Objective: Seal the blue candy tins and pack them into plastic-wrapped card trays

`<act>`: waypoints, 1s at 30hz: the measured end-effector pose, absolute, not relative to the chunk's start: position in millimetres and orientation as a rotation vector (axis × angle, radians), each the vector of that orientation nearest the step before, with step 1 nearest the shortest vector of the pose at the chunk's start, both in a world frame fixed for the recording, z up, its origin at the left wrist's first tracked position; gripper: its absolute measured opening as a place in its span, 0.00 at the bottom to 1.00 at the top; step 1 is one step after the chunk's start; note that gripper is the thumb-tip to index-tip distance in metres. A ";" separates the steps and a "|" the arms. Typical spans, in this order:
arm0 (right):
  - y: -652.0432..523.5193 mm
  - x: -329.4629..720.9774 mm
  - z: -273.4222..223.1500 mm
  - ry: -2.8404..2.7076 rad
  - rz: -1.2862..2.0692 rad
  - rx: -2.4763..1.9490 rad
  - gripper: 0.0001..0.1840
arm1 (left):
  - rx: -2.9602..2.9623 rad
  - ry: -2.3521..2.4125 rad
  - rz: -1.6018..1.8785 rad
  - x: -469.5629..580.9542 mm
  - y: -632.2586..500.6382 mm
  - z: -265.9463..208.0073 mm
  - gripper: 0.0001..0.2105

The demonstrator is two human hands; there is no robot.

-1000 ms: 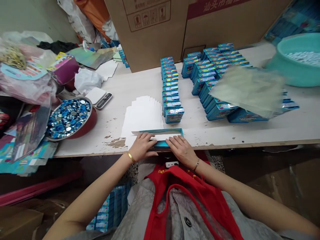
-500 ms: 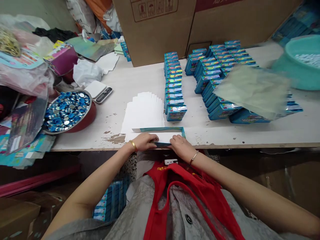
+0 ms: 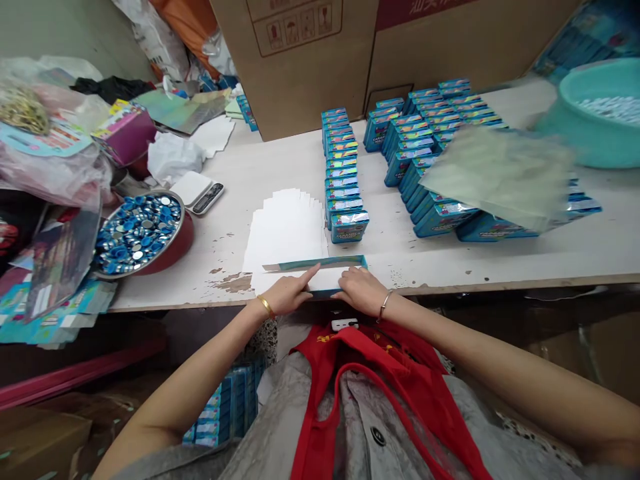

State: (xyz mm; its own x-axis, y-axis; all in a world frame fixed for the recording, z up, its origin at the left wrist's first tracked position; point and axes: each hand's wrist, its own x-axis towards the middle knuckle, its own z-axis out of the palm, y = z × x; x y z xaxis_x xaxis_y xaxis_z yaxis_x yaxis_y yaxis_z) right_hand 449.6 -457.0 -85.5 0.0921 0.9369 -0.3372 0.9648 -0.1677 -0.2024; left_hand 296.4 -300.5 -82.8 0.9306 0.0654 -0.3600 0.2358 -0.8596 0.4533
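Note:
A partly folded cardboard box [image 3: 323, 261], blue outside and white inside, lies at the table's front edge. My left hand [image 3: 286, 291] is at its left part, index finger stretched over the white inside and thumb at the near blue wall. My right hand [image 3: 361, 290] grips the near side farther right, fingers curled over the edge. Just beyond lies a fanned stack of white card blanks [image 3: 285, 223]. To the right of the stack stands a row of finished blue boxes [image 3: 349, 228].
More blue boxes [image 3: 443, 217] stand at right under a pale translucent sheet [image 3: 500, 175]. A turquoise basin [image 3: 600, 143] is far right. At left are a bowl [image 3: 183, 243] of blue and silver gems, a small scale [image 3: 197, 192] and bags. Large cartons [image 3: 305, 80] form the back.
My left index finger has straightened and moved over the box's inside, where before it pinched the near wall. My right hand stays on the near side. The view shifted slightly.

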 end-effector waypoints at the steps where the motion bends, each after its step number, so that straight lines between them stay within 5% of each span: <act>1: -458.5 449.0 -86.4 1.991 -0.580 2.276 0.24 | 2.556 0.204 -0.420 293.2 -301.1 -83.1 0.35; 11: -459.8 452.7 -96.5 2.087 -0.502 2.257 0.20 | 2.095 0.167 -0.473 307.7 -287.1 -94.0 0.39; 15: -459.5 450.7 -94.5 2.127 -0.498 2.293 0.18 | 2.066 0.203 -0.488 307.5 -292.5 -82.1 0.28; 20: -446.6 427.2 -80.7 2.413 -0.032 2.378 0.13 | 2.515 0.412 -0.197 274.1 -314.9 -43.7 0.15; 25: -422.8 391.2 -86.4 2.610 -0.003 2.401 0.29 | 2.587 0.954 0.307 255.4 -333.8 -57.1 0.12; 30: -424.7 390.8 -120.1 2.744 -0.300 2.498 0.41 | 2.008 0.854 0.360 262.3 -325.5 -89.2 0.19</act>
State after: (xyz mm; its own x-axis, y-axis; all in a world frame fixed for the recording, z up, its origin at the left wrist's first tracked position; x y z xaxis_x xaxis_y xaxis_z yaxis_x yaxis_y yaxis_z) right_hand 390.8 -424.7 -120.1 -0.0094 0.9523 0.3050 0.8638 0.1614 -0.4773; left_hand 262.3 -325.5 -89.2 0.7193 0.6908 -0.0729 0.4297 -0.3600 0.8281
